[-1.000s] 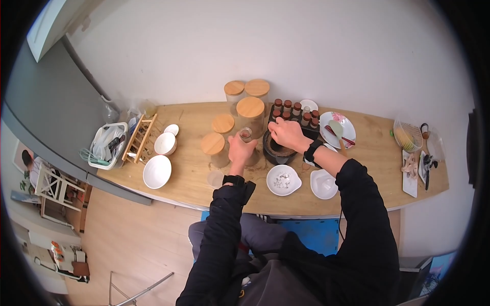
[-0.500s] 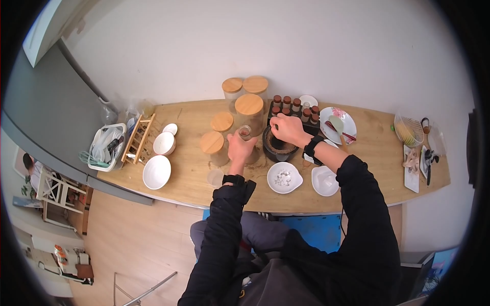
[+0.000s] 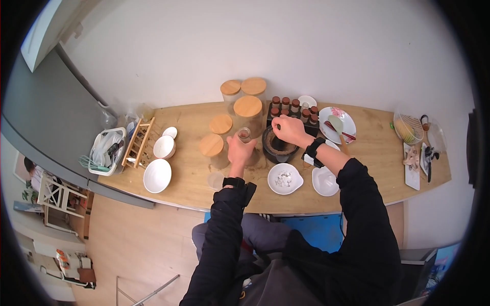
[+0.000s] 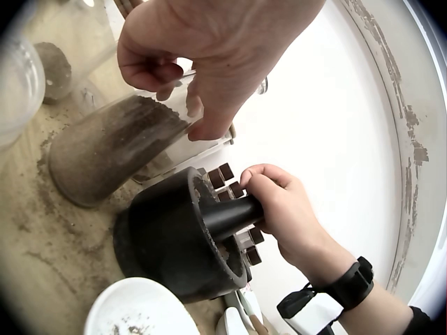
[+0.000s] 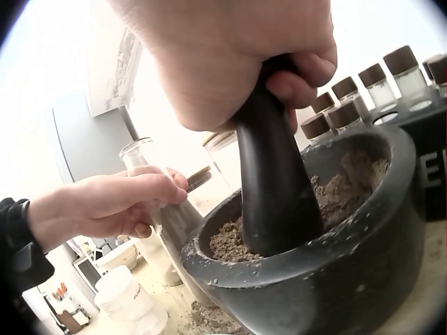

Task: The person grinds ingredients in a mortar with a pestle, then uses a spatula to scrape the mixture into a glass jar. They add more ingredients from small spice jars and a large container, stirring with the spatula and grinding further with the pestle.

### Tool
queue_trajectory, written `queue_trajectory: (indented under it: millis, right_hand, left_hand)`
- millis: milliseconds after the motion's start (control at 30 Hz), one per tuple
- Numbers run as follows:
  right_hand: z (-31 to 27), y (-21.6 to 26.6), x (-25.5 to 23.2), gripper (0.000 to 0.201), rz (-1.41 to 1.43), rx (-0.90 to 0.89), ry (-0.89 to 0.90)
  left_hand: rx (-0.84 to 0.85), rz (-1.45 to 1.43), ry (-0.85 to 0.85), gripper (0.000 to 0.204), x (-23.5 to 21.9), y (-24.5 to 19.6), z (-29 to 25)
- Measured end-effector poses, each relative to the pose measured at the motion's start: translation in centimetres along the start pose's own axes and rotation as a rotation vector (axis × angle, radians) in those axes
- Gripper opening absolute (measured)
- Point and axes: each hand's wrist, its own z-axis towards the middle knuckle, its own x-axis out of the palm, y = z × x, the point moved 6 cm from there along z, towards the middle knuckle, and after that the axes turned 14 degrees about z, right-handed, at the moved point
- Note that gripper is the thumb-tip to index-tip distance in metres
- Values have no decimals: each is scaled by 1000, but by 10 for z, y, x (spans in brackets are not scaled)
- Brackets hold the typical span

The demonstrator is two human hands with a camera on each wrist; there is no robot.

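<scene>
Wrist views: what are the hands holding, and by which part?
Right hand: the black pestle, gripped by its upper end. Left hand: the powder-filled glass bottle, held by its narrow upper part, below the mouth.

A pale wall (image 3: 332, 51) rises behind the wooden table (image 3: 375, 158), above light flooring (image 3: 127, 229).

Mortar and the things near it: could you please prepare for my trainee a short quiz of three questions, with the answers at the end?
1. Which hand grips the pestle?
2. True or false: the mortar is empty.
3. Fill in: the left hand grips a clear vessel whose powdery contents look ____.

Key:
1. The right hand.
2. False; crumbly material lies inside.
3. Brown.
</scene>
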Motion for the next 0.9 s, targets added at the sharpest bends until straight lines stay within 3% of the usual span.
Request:
queue_trajectory:
  millis: [133,300,433,533,700,833,900]
  right_hand:
    - [3,0,-12,5,-84,-107,-81]
    - [-3,-3,-19,7,-261,-64,131]
    - [-9,15,-5,10,-140,-57,175]
    - [-2,26,3,9,-71,-127,76]
    - [5,3,-12,10,-251,-228,29]
    - [-5,5,-9,8,-341,-133,135]
    - [-4,13,-2,8,-209,-62,129]
  left_hand:
    - [5,16,17,57,1,-1,-1]
    - [-7,16,24,57,0,0,-1]
    - [-1,13,23,57,-2,-2,-2]
    - [13,12,8,57,-3,-3,-2]
    - [17,-7,12,57,-3,-2,-3]
    - [3,7,16,56,-1,-2,-1]
    - [-1,19,-7,56,0,-1,-1]
